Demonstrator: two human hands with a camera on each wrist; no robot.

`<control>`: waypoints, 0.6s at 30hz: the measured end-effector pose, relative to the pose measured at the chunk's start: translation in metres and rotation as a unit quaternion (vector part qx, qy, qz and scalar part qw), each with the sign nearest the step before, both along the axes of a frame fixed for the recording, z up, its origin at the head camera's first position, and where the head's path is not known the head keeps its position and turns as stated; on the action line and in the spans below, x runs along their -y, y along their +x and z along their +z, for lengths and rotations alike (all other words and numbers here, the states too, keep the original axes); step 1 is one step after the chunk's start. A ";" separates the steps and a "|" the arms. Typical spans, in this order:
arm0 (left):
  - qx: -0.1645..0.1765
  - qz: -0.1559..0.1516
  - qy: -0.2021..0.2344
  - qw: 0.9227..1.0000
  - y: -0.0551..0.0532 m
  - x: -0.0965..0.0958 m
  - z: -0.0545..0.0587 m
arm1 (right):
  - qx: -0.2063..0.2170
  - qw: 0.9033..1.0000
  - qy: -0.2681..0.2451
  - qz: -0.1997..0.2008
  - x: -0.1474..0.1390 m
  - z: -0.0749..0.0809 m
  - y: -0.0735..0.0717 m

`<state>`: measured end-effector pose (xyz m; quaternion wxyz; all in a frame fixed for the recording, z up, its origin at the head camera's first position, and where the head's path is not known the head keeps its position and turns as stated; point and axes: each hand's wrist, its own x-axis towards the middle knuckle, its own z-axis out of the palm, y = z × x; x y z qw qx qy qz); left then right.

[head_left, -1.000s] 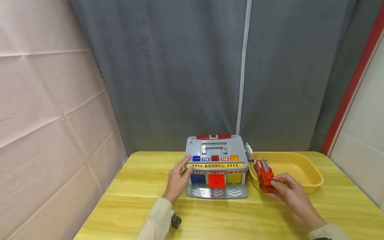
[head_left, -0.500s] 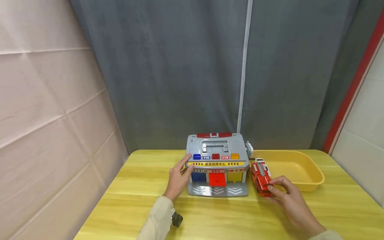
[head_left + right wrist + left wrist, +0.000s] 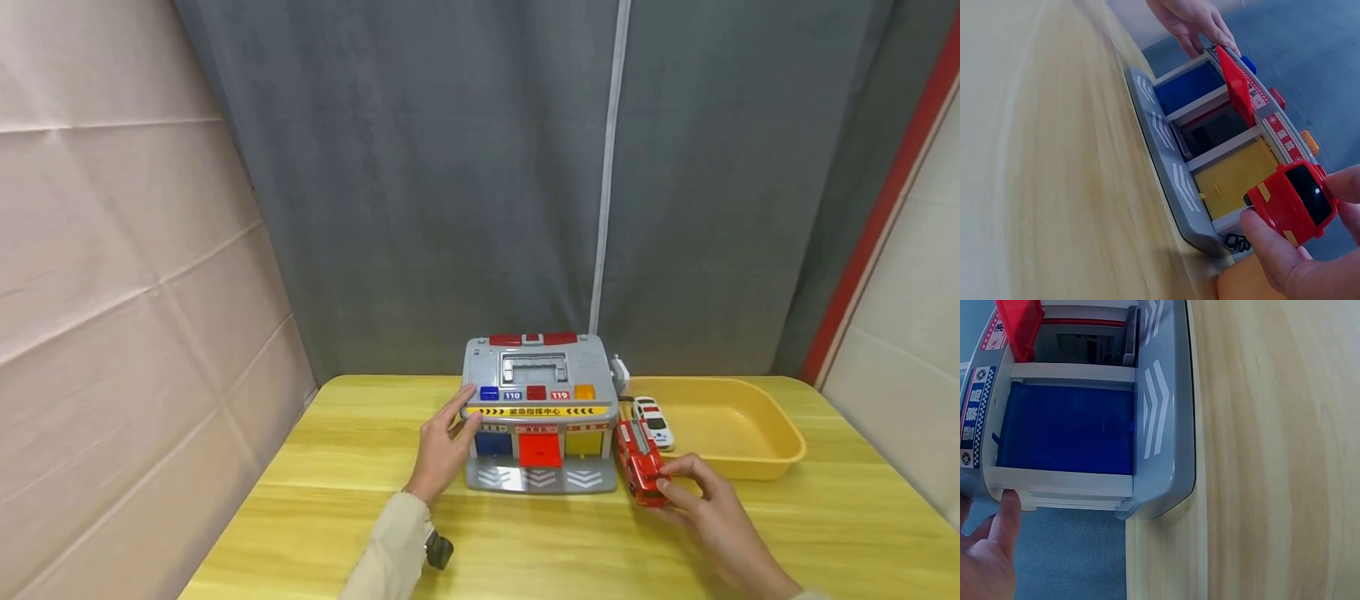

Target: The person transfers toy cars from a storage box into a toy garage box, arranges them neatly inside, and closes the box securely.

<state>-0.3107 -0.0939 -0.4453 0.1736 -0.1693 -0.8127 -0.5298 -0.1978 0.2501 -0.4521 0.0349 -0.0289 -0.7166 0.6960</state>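
Observation:
A grey toy rescue station (image 3: 592,367) stands on the table, its middle red door (image 3: 540,451) swung up and its blue door (image 3: 1069,428) and yellow door (image 3: 1239,181) closed. My left hand (image 3: 438,454) rests on its left front corner, fingers nearly straight along the roof edge and side. Between thumb and fingers, my right hand (image 3: 712,512) pinches the front end of a red toy fire truck (image 3: 639,462) beside the station's right side. The truck's dark windshield (image 3: 1309,195) faces the right wrist camera. My palm's underside is hidden.
Behind the truck, a yellow plastic bin (image 3: 783,454) sits at the right, with a white toy police car (image 3: 655,423) inside its left end. The wooden table (image 3: 547,550) extends in front of the station. A grey curtain (image 3: 420,208) hangs behind.
My right hand has brought the fire truck leftward and toward me, out from over the bin, uncovering the white police car. My left hand stays at the station's corner.

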 end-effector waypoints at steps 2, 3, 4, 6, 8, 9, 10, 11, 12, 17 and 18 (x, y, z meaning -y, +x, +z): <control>0.000 0.000 0.002 1.000 0.000 0.000 0.000 | 0.003 1.000 0.000 0.002 0.001 -0.001 0.001; 0.000 -0.001 0.002 1.000 0.000 0.000 0.000 | 0.006 1.000 -0.001 0.004 0.001 -0.001 0.002; -0.001 -0.001 0.002 1.000 -0.001 0.000 0.000 | 0.009 1.000 -0.003 0.005 0.002 -0.001 0.002; -0.003 -0.002 0.001 1.000 -0.001 0.000 0.000 | 0.022 1.000 -0.003 0.008 0.003 -0.002 0.004; -0.004 -0.003 0.000 1.000 -0.001 0.000 -0.001 | 0.029 0.999 -0.005 0.012 0.005 -0.003 0.004; -0.005 -0.002 -0.001 1.000 -0.001 0.000 -0.001 | 0.029 0.999 -0.007 0.016 0.006 -0.003 0.005; -0.006 -0.003 -0.001 1.000 -0.001 0.001 -0.001 | 0.027 0.999 -0.012 0.015 0.008 -0.004 0.005; -0.006 -0.002 -0.002 1.000 -0.001 0.001 -0.001 | 0.029 0.999 -0.013 0.019 0.009 -0.004 0.005; -0.006 -0.003 -0.001 1.000 -0.001 0.001 -0.001 | 0.029 0.999 -0.015 0.022 0.010 -0.005 0.005; -0.001 -0.003 0.002 1.000 -0.001 0.001 -0.001 | 0.042 0.998 -0.019 0.036 0.016 -0.008 0.006; 0.000 -0.004 0.003 1.000 -0.001 0.000 -0.001 | 0.046 0.998 -0.021 0.036 0.017 -0.008 0.006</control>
